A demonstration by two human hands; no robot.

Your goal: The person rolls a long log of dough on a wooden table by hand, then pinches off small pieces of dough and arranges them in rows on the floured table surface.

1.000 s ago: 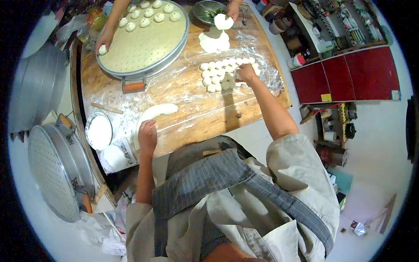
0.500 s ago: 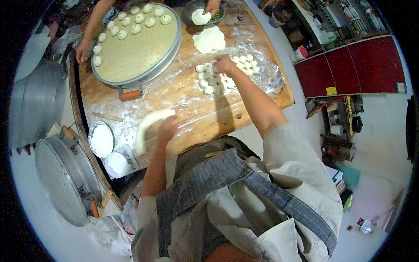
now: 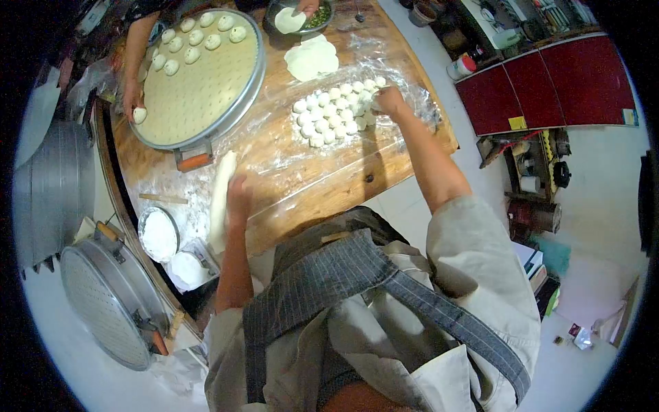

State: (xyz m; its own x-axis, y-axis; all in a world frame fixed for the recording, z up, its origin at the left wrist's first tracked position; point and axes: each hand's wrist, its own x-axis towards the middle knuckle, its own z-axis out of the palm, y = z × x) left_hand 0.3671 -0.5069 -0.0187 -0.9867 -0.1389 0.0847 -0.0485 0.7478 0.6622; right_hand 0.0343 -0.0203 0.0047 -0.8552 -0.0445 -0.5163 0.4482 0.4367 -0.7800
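My left hand (image 3: 239, 199) is beside a long white roll of dough (image 3: 221, 196) on the floured wooden table; its fingers are blurred, and whether they grip the roll does not show. Over the right end of several rows of small round dough pieces (image 3: 329, 118) is my right hand (image 3: 389, 101), fingers pressed together. Something pale and smeared is at its fingertips, too blurred to name. Flat dough wrappers (image 3: 312, 58) lie overlapping beyond the pieces.
Across the table (image 3: 295, 206), another person's hands hold a wrapper over a bowl of green filling (image 3: 317, 15) and touch a bun on a steamer tray (image 3: 195, 89). A rolling stick (image 3: 163, 198) and flour bowl (image 3: 158, 235) are at left.
The dough roll has swung from a curve to nearly straight, pointing away from me, with my left hand beside it. My right hand went left over the pieces, then back right.
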